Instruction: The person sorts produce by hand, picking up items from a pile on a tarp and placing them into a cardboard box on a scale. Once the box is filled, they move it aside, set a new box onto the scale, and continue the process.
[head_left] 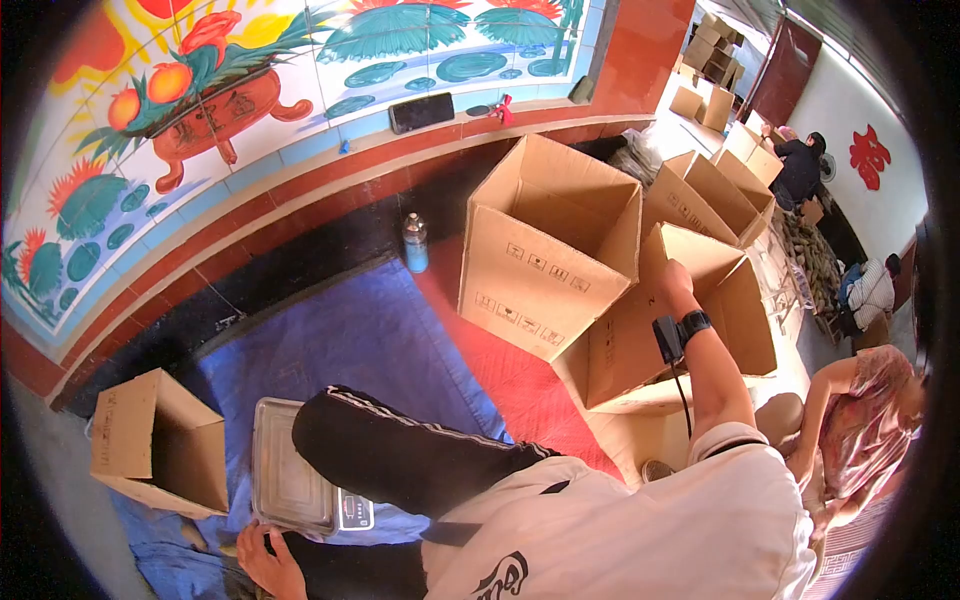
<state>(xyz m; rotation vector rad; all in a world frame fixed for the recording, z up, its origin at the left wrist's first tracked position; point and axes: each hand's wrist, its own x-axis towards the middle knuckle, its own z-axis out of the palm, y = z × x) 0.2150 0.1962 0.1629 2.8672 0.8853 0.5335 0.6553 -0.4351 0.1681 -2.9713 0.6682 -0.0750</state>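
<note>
My left hand (272, 563) is low in the view, beside the near edge of a digital scale (356, 510) with a clear tray (296, 478) on top. Its fingers are partly bent and apart, with nothing visible between them. A small greenish-brown piece (229, 550) lies by the fingertips. My right hand (678, 280) reaches to a tall open cardboard box (625, 345), over its rim. That hand's fingers are hidden, so a grip cannot be made out. A black device with a cable (668, 340) is strapped at the right wrist.
A blue sheet (350, 340) and a red mat (470, 310) cover the floor. More open boxes stand at left (125, 440) and upper centre (520, 260). A bottle (415, 243) is by the wall, and a phone (421, 113) lies on the ledge. A person (850, 430) sits at right; others work farther back.
</note>
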